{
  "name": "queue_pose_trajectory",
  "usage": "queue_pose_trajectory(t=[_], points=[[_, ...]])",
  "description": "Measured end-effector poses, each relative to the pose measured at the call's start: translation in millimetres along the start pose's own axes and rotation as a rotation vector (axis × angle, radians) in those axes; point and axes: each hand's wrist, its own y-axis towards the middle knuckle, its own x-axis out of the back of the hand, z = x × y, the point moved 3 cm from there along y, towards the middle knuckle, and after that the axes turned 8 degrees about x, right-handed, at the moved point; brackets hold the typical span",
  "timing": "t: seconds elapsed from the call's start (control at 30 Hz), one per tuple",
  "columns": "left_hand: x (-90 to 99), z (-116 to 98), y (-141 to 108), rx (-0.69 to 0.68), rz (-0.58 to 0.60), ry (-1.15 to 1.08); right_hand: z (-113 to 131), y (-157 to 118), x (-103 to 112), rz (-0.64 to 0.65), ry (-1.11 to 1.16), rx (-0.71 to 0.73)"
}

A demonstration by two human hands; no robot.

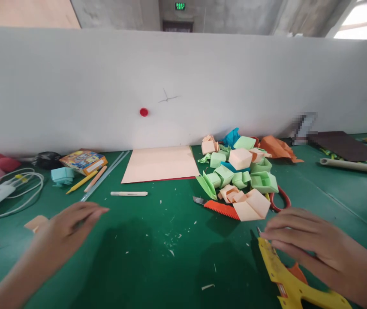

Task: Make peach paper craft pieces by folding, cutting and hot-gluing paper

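My left hand [70, 225] is raised over the left part of the green table, palm inward. Its fingers are loosely stretched, with a gap between forefinger and thumb, and nothing shows in them. Under its wrist lies a scrap of peach paper [36, 223]. My right hand [312, 244] hovers at the nozzle end of a yellow hot glue gun [273, 266], fingers loosely extended; whether they touch it I cannot tell. Beyond that hand are folded green and peach paper pieces [224, 175], an orange utility knife [220, 209] and red-handled scissors [284, 199].
A peach paper sheet [160, 165] lies against the white partition [83, 90]. A white pen [128, 194], clear glue sticks [106, 176], a small box [85, 161] and a white cable [42, 186] are on the left. Dark paper [347, 145] and a cardboard tube [353, 165] lie right.
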Motion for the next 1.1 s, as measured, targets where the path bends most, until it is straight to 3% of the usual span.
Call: queue_pose_trajectory(t=[0.17,0.23,0.3,0.43,0.7,0.9,1.1], points=[[-47.7,-118,85,-0.253,0.061,-0.045,-1,2,-11,-0.021,-0.145,-0.048],[-67.5,-144,117,-0.286,0.092,-0.050,-8,6,-18,-0.029,-0.254,-0.114],[-83.1,-155,141,-0.278,0.089,-0.053,-17,7,-25,-0.028,-0.311,-0.204],[-99.2,-157,163,-0.219,0.026,-0.055,-28,5,-39,-0.023,-0.336,-0.324],[-104.3,-144,160,-0.249,-0.054,-0.023,-25,30,-54,-0.069,-0.359,-0.436],[-97.8,-139,159,-0.249,-0.080,-0.014,-28,34,-33,-0.089,-0.320,-0.449],[-99.7,-134,160,-0.222,-0.071,-0.009,-35,44,5,-0.150,-0.305,-0.422]])
